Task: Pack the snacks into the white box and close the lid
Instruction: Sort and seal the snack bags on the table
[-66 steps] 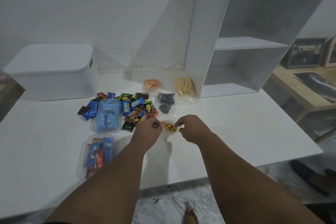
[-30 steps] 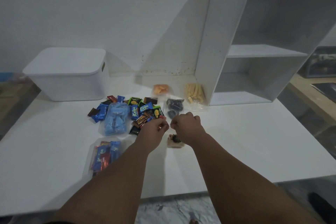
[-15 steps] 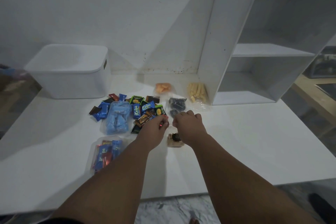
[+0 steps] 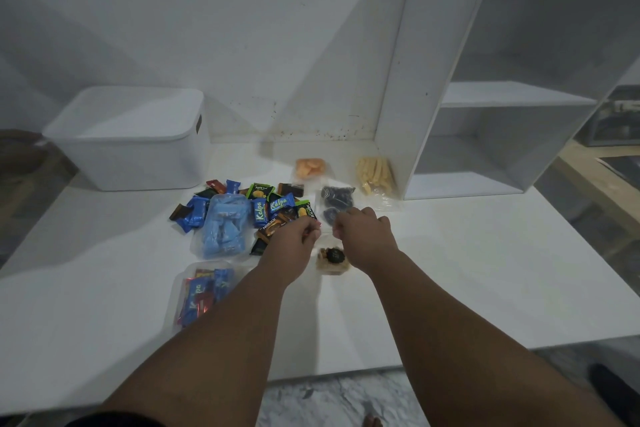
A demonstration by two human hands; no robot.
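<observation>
White counter against a white wall, shelf unit right. Box back left, lid on. Snacks piled mid-counter. Left hand and right hand each pinch-closed on a clear bag.

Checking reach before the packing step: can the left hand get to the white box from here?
Probably yes: the left hand has only low snacks between it and the white box.

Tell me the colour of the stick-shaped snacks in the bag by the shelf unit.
Pale yellow stick snacks, clearest in the head view.
</observation>
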